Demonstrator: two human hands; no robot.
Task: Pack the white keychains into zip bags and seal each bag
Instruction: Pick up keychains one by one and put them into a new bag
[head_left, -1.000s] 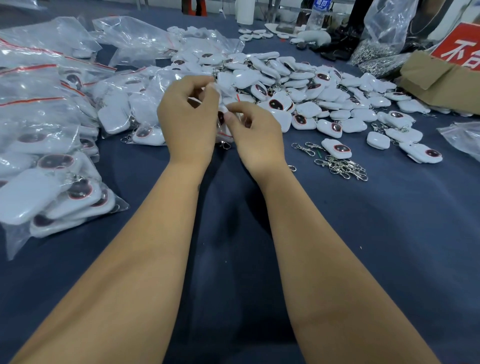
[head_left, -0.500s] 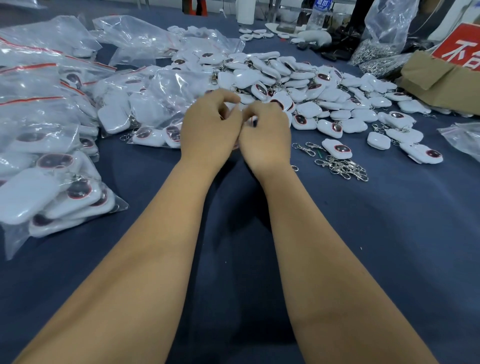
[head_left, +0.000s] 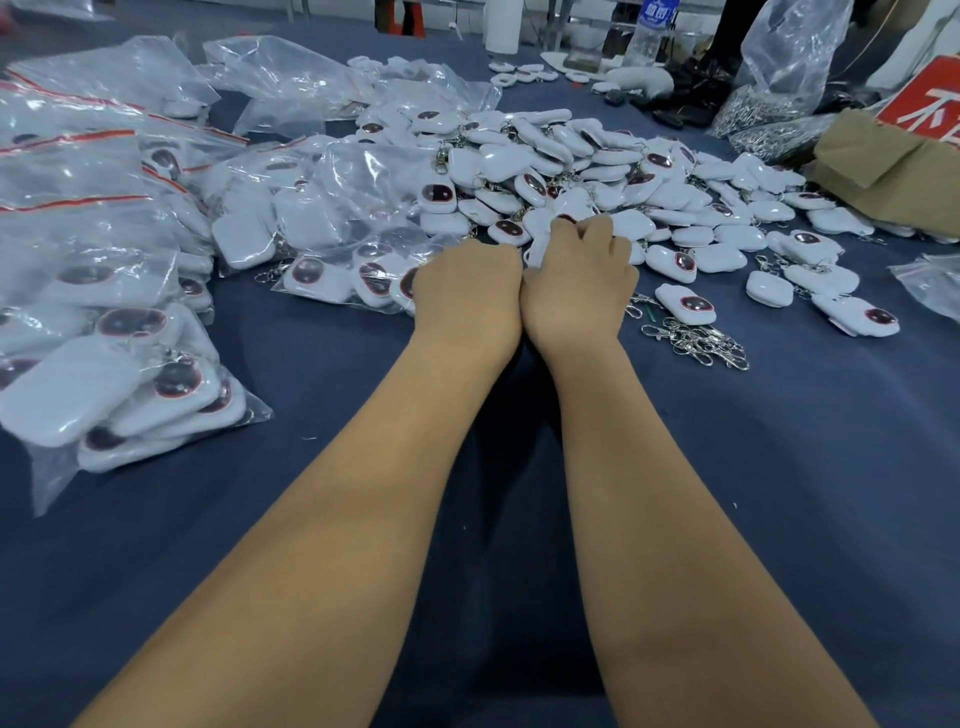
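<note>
White keychains (head_left: 613, 171) were heaped on the blue worktop (head_left: 779, 467), with filled zip bags (head_left: 104, 249) piled at the left. Left hand (head_left: 467, 291) and right hand (head_left: 579, 280) were pressed together, fingers curled; what was held could not be told.

Red sign (head_left: 930, 106), far right edge, atop brown cardboard (head_left: 883, 171): large white Chinese char., reads "不"; a 2nd char. beside it cut off by frame, illegible.
Bottle label (head_left: 655, 11), blue, on clear plastic bottle at far end of surface: white Chinese chars., approx. 2, too blurred to read w/ certainty.
Zip bags (head_left: 93, 208), left: red strip along opening, no print legible.
Keychains (head_left: 571, 171), centre pile: dark oval window w/ red rim, no text legible.
</note>
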